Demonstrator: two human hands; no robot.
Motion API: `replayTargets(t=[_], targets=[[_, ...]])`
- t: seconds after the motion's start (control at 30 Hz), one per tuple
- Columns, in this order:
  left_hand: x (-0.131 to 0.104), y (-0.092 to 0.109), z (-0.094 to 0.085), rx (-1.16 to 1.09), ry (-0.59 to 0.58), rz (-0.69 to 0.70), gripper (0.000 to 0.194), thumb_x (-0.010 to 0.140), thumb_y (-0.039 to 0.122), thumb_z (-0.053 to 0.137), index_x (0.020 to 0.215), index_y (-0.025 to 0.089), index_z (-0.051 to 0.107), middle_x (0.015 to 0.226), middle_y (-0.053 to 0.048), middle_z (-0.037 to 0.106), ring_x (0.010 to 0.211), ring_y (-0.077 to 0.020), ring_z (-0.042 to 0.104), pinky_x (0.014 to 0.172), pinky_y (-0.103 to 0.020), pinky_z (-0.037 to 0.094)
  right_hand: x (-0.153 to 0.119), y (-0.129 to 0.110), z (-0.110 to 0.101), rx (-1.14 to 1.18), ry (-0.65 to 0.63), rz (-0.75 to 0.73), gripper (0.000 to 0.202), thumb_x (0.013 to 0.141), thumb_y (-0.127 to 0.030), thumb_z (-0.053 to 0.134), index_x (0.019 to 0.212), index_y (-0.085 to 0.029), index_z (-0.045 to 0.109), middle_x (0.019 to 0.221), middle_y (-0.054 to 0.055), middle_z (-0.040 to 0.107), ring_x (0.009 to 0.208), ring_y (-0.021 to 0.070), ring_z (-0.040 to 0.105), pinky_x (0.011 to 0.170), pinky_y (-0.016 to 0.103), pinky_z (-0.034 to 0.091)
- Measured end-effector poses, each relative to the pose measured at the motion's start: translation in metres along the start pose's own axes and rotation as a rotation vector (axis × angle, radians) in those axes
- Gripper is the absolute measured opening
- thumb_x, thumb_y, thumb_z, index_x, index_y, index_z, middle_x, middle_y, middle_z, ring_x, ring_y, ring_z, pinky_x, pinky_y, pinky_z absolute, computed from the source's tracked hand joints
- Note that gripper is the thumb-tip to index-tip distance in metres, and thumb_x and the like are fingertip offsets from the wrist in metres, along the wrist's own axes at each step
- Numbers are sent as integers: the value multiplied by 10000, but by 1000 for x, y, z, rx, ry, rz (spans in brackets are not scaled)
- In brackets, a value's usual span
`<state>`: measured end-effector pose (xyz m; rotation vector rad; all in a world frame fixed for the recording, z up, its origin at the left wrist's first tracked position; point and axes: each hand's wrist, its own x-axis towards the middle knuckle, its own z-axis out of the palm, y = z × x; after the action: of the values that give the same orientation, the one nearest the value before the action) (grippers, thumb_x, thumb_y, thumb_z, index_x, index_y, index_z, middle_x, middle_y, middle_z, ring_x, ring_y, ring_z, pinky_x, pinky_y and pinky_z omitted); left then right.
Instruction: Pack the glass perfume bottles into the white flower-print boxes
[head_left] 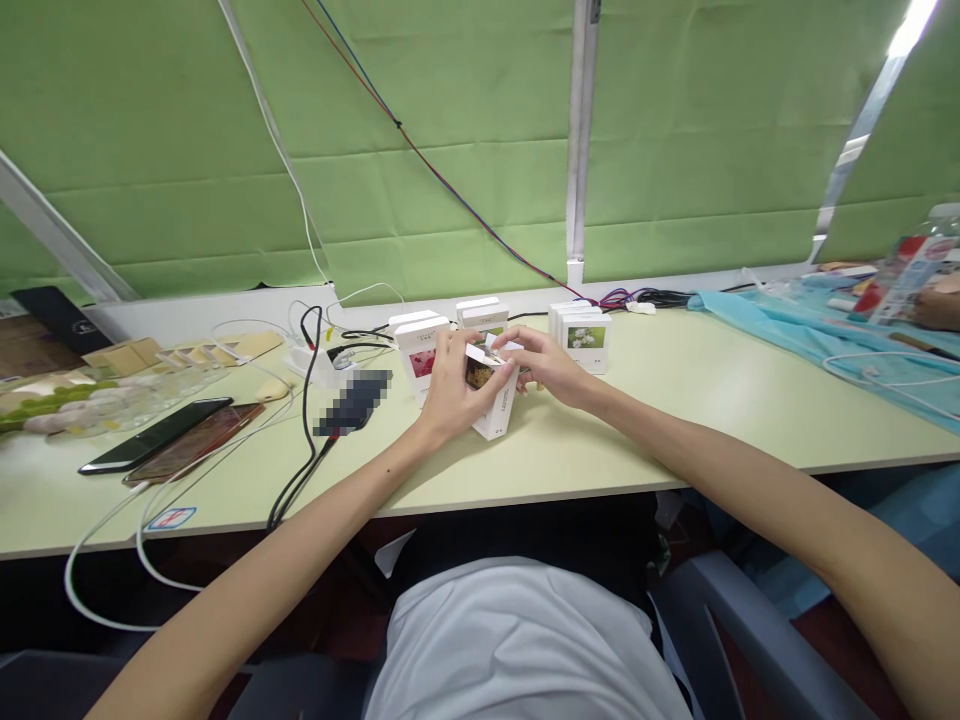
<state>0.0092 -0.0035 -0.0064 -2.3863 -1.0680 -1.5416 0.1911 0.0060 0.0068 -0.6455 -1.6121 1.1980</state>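
A white box (494, 416) with a dark and yellow picture stands tilted over the table, near its front edge. My left hand (452, 388) is wrapped round its left side, thumb across the front. At the top of the box, the bent fingers of my right hand (545, 366) touch the flap; whether they pinch anything smaller there is too fine to tell. Behind my left hand are white boxes with a pink picture (421, 362). More white boxes (480, 312) stand behind the held one, and a row with a white-flower picture (587, 338) is to the right.
Two phones (156, 436) and looping cables lie on the table (420, 485) at left, beside a blurred dark device (352, 403) and a power strip (319, 368). Blue sheeting (787, 345) and a bottle (911, 265) are at right, near another person's hand (939, 303).
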Motion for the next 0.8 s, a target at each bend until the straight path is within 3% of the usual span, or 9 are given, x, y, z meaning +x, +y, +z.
replayTargets(t=[0.8], targets=[[0,-1,0,-19,-39,-21,358,917,497,671,1125,246,522,1122,-78,542,1059,-232,578,820,-354,497,1,-1,-3,-2,3,-21,206,745,-332,735,873,-202,640,943,16,622,626,104,554,455,235,455]])
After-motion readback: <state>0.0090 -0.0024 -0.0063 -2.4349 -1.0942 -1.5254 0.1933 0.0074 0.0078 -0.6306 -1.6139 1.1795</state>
